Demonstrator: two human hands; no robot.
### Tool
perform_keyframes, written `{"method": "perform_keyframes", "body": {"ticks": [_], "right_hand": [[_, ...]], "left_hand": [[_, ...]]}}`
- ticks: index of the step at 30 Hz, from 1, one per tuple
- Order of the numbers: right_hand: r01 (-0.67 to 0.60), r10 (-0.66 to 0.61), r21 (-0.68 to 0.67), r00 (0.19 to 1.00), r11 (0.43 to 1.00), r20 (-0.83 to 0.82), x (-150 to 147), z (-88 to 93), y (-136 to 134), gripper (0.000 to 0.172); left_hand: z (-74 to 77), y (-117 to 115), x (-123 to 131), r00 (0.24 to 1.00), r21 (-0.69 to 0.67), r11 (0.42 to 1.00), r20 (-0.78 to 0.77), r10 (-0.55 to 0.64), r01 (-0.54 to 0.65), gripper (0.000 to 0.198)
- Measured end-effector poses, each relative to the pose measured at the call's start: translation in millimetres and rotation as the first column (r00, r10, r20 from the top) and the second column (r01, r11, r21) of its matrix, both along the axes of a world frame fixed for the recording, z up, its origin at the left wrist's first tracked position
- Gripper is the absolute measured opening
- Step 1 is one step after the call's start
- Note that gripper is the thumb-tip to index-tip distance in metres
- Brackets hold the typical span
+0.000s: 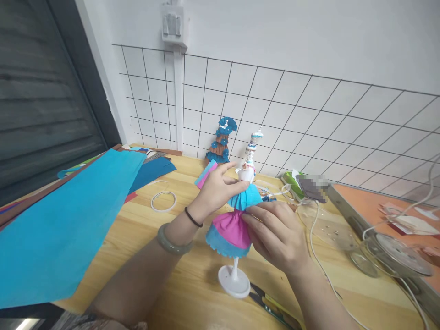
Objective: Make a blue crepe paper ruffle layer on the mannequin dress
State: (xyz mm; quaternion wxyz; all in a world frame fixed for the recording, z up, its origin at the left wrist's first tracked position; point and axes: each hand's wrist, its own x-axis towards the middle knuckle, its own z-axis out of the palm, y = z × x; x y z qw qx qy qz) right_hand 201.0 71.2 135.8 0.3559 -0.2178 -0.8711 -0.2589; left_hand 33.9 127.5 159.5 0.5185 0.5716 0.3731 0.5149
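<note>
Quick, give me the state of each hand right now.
Left hand: closed on the upper part of the paper dress figure, at its blue ruffle.
Right hand: fingers pressing the pink skirt, gripping the same figure.

My craft corner: wooden table against a white wall.

The pale wooden table (130, 238) fills the lower frame in front of me. Behind it a white wall (309, 32) spans the top, with a black wire grid (213, 91) hung across the middle. A white cable duct (178, 91) runs down from a wall box (173, 25) at upper centre. A dark roller shutter (41, 91) fills the upper left.
</note>
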Motion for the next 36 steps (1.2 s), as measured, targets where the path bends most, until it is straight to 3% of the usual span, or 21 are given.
{"method": "perform_keyframes", "body": {"ticks": [5,10,17,21,26,32,36], "right_hand": [[-0.081,0.044,-0.184,0.979,0.979,-0.201,-1.4,5.4,-2.4,0.029],[-0.046,-0.149,-0.387,0.875,0.921,-0.46,-1.5,9.7,-1.3,0.011],[-0.085,-0.22,-0.559,0.863,0.824,-0.455,3.7,7.3,6.3,0.004],[-0.056,-0.301,-0.621,0.839,0.782,-0.454,2.1,4.8,7.4,0.012],[-0.049,-0.364,-0.69,0.821,0.723,-0.44,-0.3,4.7,7.9,0.013],[0.011,-0.413,-0.728,0.829,0.686,-0.377,-0.3,-2.5,12.2,0.013],[0.038,-0.413,-0.721,0.84,0.692,-0.352,-1.7,-5.4,12.8,0.012]], "left_hand": [[-4.6,1.8,-0.6,0.991,0.009,0.994,0.071,-0.111,0.111,0.076],[-6.1,-1.2,1.0,0.966,0.074,0.969,0.087,-0.242,0.236,0.079],[-10.0,-1.8,3.4,0.96,0.11,0.959,0.076,-0.27,0.261,0.079],[-11.5,-0.8,5.2,0.976,0.109,0.972,0.053,-0.213,0.207,0.079],[-14.8,0.8,5.3,0.971,0.119,0.966,0.044,-0.234,0.228,0.08],[-19.9,4.2,-1.9,0.94,0.128,0.931,-0.031,-0.341,0.342,0.081],[-21.5,5.4,-3.5,0.929,0.128,0.92,-0.075,-0.362,0.369,0.087]]}}
